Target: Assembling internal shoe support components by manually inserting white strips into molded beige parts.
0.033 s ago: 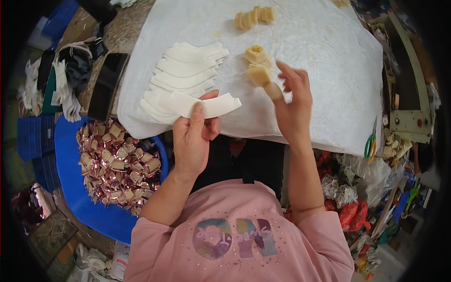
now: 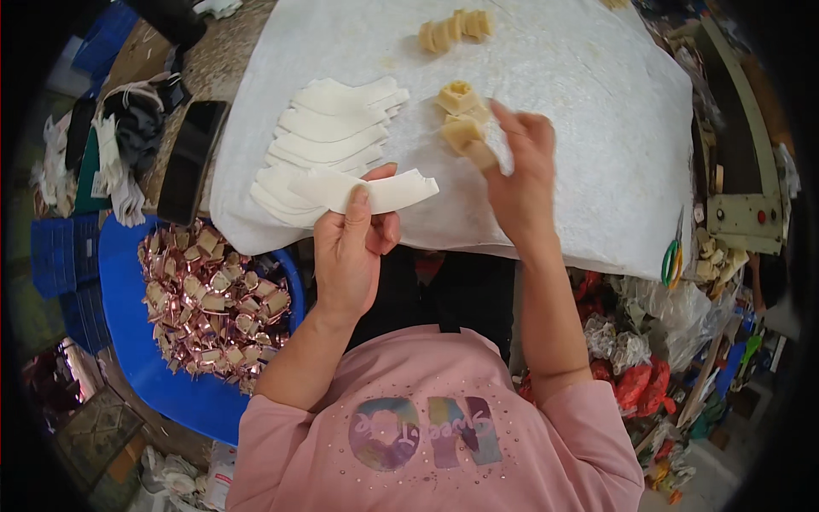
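Observation:
My left hand (image 2: 350, 256) pinches a curved white strip (image 2: 380, 194) between thumb and fingers, in front of a fanned-out stack of similar white strips (image 2: 337, 128) on the white-covered table. To the right, my right hand (image 2: 525, 183) reaches over the cloth with thumb and fingers apart, slightly blurred. Its thumb is at the near end of a short row of beige curled pieces (image 2: 461, 98); whether it touches the nearest one I cannot tell. Farther back lies another row of beige curled pieces (image 2: 456, 32).
A blue tub (image 2: 128, 341) full of shiny pink-copper and beige pieces (image 2: 213, 299) stands left of my lap. A black phone (image 2: 192, 162) lies at the table's left. Green-handled scissors (image 2: 672, 260) hang at the right edge, near a metal machine frame (image 2: 746, 222) and plastic bags (image 2: 674, 324).
My right hand has shifted slightly left toward the beige curled pieces. The left hand keeps its pinch on the white strip. The whole view has moved a little.

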### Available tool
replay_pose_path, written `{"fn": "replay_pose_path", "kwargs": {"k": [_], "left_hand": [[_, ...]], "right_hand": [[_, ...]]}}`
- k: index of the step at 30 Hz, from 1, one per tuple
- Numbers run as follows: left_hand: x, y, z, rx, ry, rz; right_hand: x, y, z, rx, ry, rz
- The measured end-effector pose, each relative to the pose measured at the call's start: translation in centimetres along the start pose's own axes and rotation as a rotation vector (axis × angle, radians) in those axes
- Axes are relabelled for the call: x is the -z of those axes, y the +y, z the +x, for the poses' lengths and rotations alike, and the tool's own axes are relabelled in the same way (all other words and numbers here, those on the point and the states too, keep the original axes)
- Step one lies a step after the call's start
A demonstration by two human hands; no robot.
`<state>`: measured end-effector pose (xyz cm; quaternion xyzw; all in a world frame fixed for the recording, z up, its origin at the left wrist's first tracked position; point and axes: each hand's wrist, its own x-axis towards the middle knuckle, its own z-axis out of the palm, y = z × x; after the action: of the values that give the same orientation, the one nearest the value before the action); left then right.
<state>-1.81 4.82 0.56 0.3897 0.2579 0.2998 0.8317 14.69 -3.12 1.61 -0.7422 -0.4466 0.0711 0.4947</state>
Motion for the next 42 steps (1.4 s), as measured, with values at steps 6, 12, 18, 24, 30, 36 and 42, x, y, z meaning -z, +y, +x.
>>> {"fn": "replay_pose_path", "kwargs": {"k": [6,12,18,24,30,36,42], "left_hand": [[0.1,-0.8,0.1,-0.017,-0.018,0.015],[0.2,-0.7,-0.2,-0.022,-0.016,0.072],[0.5,-1.1,-0.2,0.038,-0.072,0.031],[-0.4,-0.8,-0.4,0.050,-0.031,-0.108],[-0.4,-1.3,-0.5,0.078,-0.070,-0.073],[0.2,-1.7,-0.6,0.072,-0.141,-0.054],[-0.7,-1.5,-0.6,0.090,-0.067,-0.023]], "right_hand": [[0.1,1.7,0.9,0.112,-0.024,-0.478],[1.9,0.4,2.5,-0.027,-0.206,-0.547],[4.0,3.3,0.3,-0.092,-0.191,-0.485],[2.2,3.6,-4.3,-0.125,0.082,0.085],[1.9,3.4,-3.2,-0.226,0.220,0.143],[4.6,1.4,-0.4,-0.307,-0.284,-0.476],[5.7,1.3,-2.9,-0.361,-0.016,0.486]]}}
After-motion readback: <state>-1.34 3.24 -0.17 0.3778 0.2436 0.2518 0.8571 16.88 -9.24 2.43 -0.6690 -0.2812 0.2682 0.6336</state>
